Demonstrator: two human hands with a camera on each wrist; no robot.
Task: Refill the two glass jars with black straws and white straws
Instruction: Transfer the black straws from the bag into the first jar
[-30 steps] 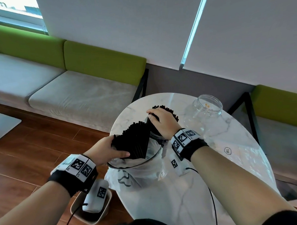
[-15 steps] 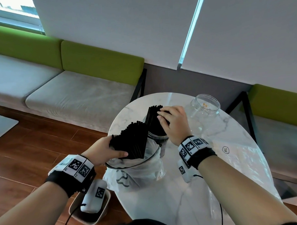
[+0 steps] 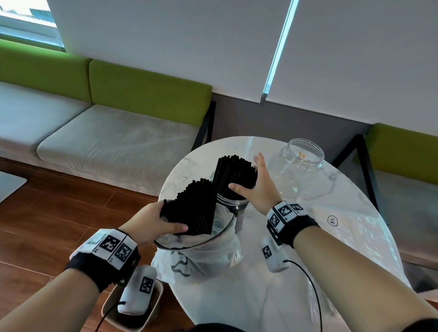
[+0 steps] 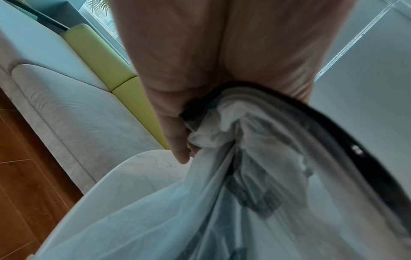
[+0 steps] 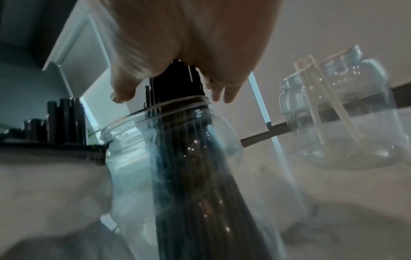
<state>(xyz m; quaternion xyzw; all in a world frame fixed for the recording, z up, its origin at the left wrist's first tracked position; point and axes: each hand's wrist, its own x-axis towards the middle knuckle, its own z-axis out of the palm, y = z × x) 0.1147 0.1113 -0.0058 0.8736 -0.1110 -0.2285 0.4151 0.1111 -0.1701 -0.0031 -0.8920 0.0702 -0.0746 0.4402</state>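
Note:
My left hand [image 3: 165, 218] grips a fanned bundle of black straws [image 3: 192, 209] over a bin lined with a white plastic bag [image 3: 199, 254]. In the left wrist view its fingers [image 4: 175, 137] curl at the bag [image 4: 222, 193] below the bin's black rim [image 4: 355, 140]. Just behind the bin a glass jar [image 3: 233, 206] holds more black straws [image 3: 232, 172], leaning left. My right hand [image 3: 255, 184] lies against their right side with straight fingers. From the right wrist the jar [image 5: 177, 149] shows packed with them. A second glass jar [image 3: 301, 159] holds a few white straws [image 5: 315, 105].
Everything stands on a round white marble table [image 3: 329, 249] whose left edge runs past the bin. A grey bench with green backrests [image 3: 116, 142] lines the wall behind. A beige tray [image 3: 144, 322] sits on the wooden floor at the lower left.
My right hand came off the top of the straws in the jar, slid to their right side and straightened its fingers. My left hand kept its bundle in place.

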